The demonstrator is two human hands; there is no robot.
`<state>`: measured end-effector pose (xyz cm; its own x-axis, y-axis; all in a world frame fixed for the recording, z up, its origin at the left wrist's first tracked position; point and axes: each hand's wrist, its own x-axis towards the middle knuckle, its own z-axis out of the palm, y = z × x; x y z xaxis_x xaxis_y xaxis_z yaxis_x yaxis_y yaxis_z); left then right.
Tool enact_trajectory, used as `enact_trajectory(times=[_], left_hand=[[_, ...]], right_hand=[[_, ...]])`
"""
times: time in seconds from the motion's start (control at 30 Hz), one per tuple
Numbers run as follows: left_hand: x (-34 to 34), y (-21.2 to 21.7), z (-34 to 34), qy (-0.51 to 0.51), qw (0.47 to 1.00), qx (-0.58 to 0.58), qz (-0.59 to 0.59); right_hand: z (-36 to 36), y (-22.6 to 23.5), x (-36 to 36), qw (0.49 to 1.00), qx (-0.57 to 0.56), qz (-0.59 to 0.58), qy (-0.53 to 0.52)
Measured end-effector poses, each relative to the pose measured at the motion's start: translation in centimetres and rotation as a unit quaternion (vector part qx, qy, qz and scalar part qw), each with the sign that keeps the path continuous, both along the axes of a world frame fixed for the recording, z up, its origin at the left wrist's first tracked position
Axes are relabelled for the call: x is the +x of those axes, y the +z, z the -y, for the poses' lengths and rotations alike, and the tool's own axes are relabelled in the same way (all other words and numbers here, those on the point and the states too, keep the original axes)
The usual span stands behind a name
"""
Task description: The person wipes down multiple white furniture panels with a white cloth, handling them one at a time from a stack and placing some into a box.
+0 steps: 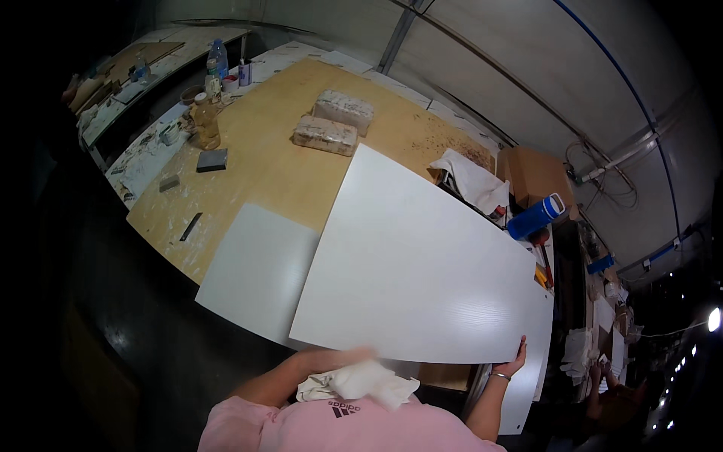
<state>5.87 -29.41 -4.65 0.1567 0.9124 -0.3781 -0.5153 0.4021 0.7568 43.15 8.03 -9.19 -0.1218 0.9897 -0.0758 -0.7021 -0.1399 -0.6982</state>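
Observation:
A large white panel lies tilted across the table in front of me, its near edge close to my body. My right hand grips that panel at its near right corner, thumb up along the edge. By the near left corner is my left hand, its fingers smeared by motion. Right below it, against my chest, is a crumpled white cloth; whether the fingers hold it cannot be made out. A smaller white panel rests to the left, partly covered by the large one.
Two wrapped blocks sit on the wooden tabletop. A dark sanding block and bottles are at left. At right stand a blue flask, a cardboard box and a white rag. Another person is far right.

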Motion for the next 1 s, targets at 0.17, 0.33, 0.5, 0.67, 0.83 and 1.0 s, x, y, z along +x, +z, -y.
enact_trajectory(times=[0.17, 0.33, 0.5, 0.67, 0.83, 1.0], left_hand=[[-1.3, -5.3, 1.8, -0.008, 0.996, -0.035, 0.087], [-3.7, 0.4, 3.6, 0.163, 0.960, -0.118, 0.194], [-4.3, 1.5, 1.3, 0.216, 0.957, -0.139, 0.136], [-4.2, 2.2, 0.8, 0.249, 0.953, -0.145, 0.094], [-4.3, 2.6, 1.3, 0.274, 0.949, -0.142, 0.061], [-4.4, 3.2, 1.9, 0.295, 0.947, -0.123, 0.035]], right_hand=[[2.5, 2.0, 0.0, 0.999, 0.039, -0.003, -0.003], [4.5, 5.1, -1.5, 0.998, 0.047, -0.040, 0.030], [7.8, 10.7, -1.9, 0.990, 0.132, 0.005, 0.056], [8.7, 11.9, -2.1, 0.963, 0.237, 0.071, 0.104], [11.7, 15.9, -3.2, 0.939, 0.294, 0.171, 0.049], [14.0, 20.5, -3.3, 0.866, 0.372, 0.328, 0.055]])
